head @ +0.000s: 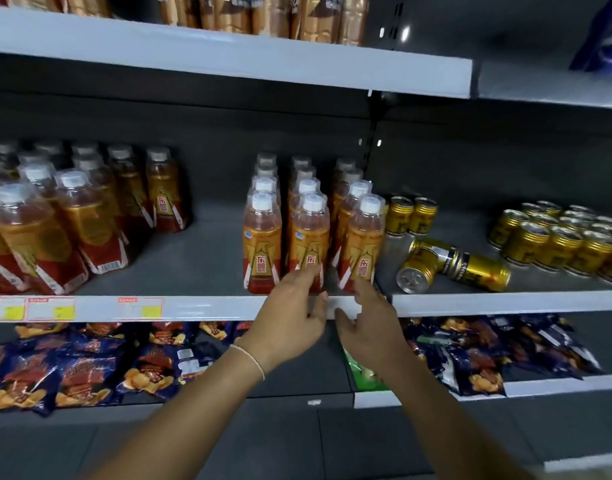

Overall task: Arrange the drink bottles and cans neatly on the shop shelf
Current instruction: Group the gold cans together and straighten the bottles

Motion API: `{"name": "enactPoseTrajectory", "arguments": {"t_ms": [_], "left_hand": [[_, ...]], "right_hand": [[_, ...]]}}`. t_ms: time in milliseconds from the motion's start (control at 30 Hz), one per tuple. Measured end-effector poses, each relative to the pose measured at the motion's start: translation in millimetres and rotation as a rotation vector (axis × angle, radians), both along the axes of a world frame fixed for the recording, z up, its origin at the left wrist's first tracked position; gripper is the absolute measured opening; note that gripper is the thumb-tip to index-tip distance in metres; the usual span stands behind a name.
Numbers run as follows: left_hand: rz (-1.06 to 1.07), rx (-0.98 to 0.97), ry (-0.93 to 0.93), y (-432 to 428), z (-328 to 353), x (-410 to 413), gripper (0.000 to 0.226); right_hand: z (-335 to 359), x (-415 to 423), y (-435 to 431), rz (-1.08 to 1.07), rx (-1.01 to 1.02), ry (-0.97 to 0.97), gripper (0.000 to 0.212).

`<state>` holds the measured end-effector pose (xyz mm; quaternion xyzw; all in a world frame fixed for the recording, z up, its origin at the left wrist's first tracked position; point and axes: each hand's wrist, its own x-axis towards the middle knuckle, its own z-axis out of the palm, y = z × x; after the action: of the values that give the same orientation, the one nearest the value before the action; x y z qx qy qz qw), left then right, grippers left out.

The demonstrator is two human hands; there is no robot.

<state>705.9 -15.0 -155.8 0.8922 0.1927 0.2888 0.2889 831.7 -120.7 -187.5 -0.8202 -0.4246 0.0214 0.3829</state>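
Seen from the person's head, looking at a grey shop shelf (211, 308) with a white front lip. Both bare forearms reach in towards a middle block of orange drink bottles (308, 216), which stands upright in three neat rows running back from the lip. The left grip (290, 310) is released, with straight fingers resting against the base of the front middle bottle (309, 237). The right grip (366, 320) is also released, its fingers spread just beside the base of the front right bottle (361, 244); whether they touch it cannot be told. Neither hand holds anything. The front bottles stand right at the lip, so a pull forward could likely tip one off onto the snack packets (72, 368) on the shelf below, while a firm push could knock the tall, narrow rows back like dominoes. To the right, three gold cans (453, 263) lie toppled on their sides, near the right forearm's path, and a nudge might roll them toward the edge. Two upright cans (410, 216) stand just beside the bottle block, crowding its right flank. Further right is a tidy group of cans (557, 240). At far left, a second group of bottles (55, 220) stands close-packed, with an open gap between it and the middle block.
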Motion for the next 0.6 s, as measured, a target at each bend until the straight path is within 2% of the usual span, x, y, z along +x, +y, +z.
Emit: {"name": "enactPoseTrajectory", "arguments": {"t_ms": [267,400,600], "left_hand": [[-0.113,0.103,0.008,-49,6,94,0.052],[-0.058,0.102,0.026,-74,6,160,0.054],[0.15,0.074,0.193,-87,1,227,0.057]], "right_hand": [[19,102,-59,-0.094,0.037,-0.109,0.06],[26,170,-85,-0.058,0.054,-0.134,0.056],[32,244,-91,0.016,-0.002,-0.197,0.051]]}}
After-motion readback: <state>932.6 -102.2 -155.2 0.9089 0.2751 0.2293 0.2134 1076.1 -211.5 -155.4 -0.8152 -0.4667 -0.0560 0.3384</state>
